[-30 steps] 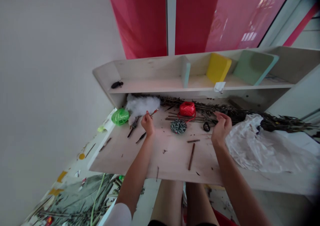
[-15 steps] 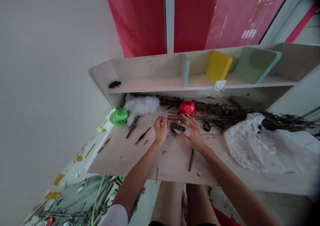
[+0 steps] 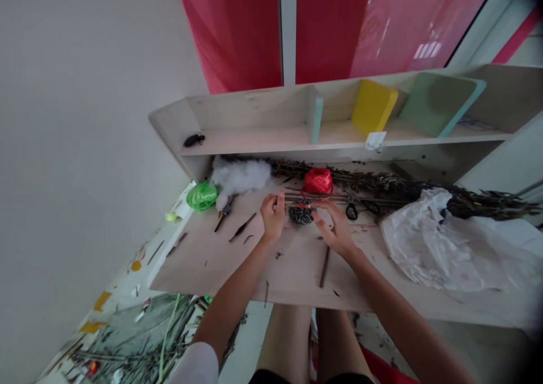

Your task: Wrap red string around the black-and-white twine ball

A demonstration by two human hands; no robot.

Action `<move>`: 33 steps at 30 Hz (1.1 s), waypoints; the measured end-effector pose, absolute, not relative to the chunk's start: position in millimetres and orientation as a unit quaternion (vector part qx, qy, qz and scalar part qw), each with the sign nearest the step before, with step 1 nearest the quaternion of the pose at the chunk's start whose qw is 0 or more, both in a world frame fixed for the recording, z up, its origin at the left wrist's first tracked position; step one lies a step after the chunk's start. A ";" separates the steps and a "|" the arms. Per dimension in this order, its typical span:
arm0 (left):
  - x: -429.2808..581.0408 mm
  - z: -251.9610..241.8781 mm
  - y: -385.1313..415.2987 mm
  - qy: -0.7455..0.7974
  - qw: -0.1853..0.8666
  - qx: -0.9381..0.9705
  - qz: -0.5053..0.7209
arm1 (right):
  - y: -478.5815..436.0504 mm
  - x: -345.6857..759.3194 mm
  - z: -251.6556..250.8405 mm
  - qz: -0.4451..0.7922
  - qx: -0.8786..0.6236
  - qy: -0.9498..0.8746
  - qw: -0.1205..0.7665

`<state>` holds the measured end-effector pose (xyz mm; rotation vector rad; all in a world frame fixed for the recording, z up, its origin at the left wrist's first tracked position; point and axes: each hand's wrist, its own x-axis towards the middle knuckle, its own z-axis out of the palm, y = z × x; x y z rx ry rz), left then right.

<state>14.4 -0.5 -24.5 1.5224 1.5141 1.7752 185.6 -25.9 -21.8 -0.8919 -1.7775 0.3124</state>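
My left hand (image 3: 272, 215) is over the wooden desk (image 3: 237, 265), fingers curled into a pinch just left of a black-and-white twine ball (image 3: 300, 214). What it pinches is too small to make out. My right hand (image 3: 336, 227) lies right of the ball, fingers stretched out toward it, nothing visibly in them. A red twine ball (image 3: 318, 180) sits just behind, on a row of dry twigs (image 3: 382, 186). Black scissors (image 3: 360, 208) lie right of my right hand. One short stick (image 3: 324, 266) lies under my right wrist.
A green twine ball (image 3: 202, 195) and white stuffing (image 3: 240, 175) sit at the back left, with loose sticks (image 3: 241, 228) nearby. A crumpled white plastic bag (image 3: 445, 242) covers the right. The shelf (image 3: 254, 145) above holds a yellow block (image 3: 373, 107), a green block (image 3: 436, 104) and a small black object (image 3: 193, 139).
Both hands came together at the black-and-white twine ball: the left moved right from the stuffing, the right moved left from the scissors, then drew back slightly off the ball.
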 end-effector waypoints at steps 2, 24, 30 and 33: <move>16.4 -24.6 -2.4 0.530 0.149 0.567 0.613 | -28.1 186.1 -18.9 0.140 -0.357 -0.754 0.533; 18.3 -17.3 -11.1 0.521 0.088 0.582 0.619 | -14.9 197.1 -30.6 0.059 -0.464 -0.684 0.560; 16.1 -19.5 -8.9 0.524 0.063 0.588 0.613 | -6.3 208.5 -34.0 0.004 -0.506 -0.655 0.562; 13.1 -21.1 -5.6 0.530 0.037 0.592 0.606 | -5.4 211.7 -30.7 -0.007 -0.511 -0.654 0.557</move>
